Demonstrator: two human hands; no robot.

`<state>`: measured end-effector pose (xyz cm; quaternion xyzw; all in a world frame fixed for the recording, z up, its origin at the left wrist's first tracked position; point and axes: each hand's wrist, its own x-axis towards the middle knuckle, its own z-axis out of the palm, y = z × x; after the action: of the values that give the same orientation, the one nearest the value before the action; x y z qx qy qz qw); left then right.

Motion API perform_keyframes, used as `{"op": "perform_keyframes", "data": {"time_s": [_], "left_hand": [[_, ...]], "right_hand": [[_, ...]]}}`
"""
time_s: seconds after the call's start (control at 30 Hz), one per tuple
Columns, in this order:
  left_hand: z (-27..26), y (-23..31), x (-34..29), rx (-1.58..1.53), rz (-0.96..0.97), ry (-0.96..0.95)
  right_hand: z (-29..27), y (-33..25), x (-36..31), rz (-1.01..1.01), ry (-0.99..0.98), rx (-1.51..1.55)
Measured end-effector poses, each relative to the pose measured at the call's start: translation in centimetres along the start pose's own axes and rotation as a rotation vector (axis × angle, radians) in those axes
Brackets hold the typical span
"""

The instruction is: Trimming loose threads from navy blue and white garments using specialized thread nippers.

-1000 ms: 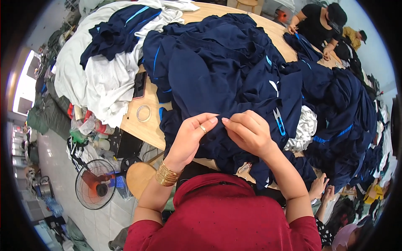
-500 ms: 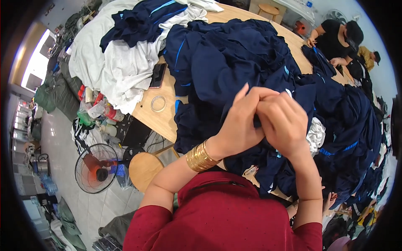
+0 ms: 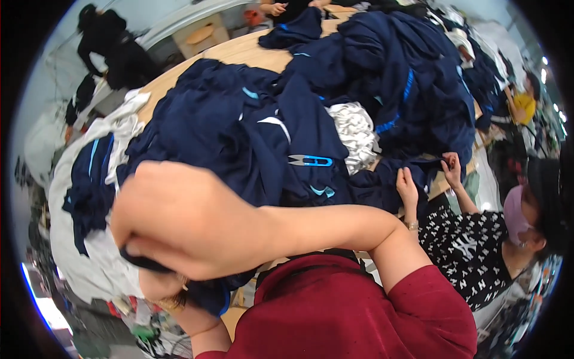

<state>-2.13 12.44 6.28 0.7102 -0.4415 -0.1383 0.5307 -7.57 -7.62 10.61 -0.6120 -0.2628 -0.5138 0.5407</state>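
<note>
My right hand (image 3: 185, 218) is raised in front of my chest, its arm crossing to the left, with the fingers curled in. At its fingertips shows a dark, soft-looking thing (image 3: 146, 261), too blurred to name. Right below it, my left hand (image 3: 160, 285) is mostly covered by the right one, and its fingers are hidden. Beyond both hands spreads a heap of navy garments (image 3: 203, 119) with light blue and white trim. Thread snips (image 3: 311, 160) with a blue handle lie on the heap.
A white crumpled cloth bundle (image 3: 354, 136) sits beside another navy pile (image 3: 406, 78). On my right, a co-worker's hands (image 3: 408, 188) hold navy cloth. White fabric (image 3: 101, 269) covers the table's left side. The wooden table (image 3: 233, 54) shows behind the heap.
My view has swung to the right, bringing the snips and the nearby co-worker into sight. My hands, together before, now appear farther left, the right one over the left.
</note>
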Motion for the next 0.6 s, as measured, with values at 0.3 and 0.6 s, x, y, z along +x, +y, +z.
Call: {"op": "perform_keyframes", "data": {"time_s": [0.3,0.6], "left_hand": [[4.7,-0.6,1.0,-0.276,-0.562,-0.166],[12.2,-4.9,3.2,-0.312,-0.577,-0.402]], "right_hand": [[-3.6,-0.9,-5.5,0.23,-0.056,-0.035],[-10.5,-0.6,-11.7,0.609,0.048,-0.271]]}}
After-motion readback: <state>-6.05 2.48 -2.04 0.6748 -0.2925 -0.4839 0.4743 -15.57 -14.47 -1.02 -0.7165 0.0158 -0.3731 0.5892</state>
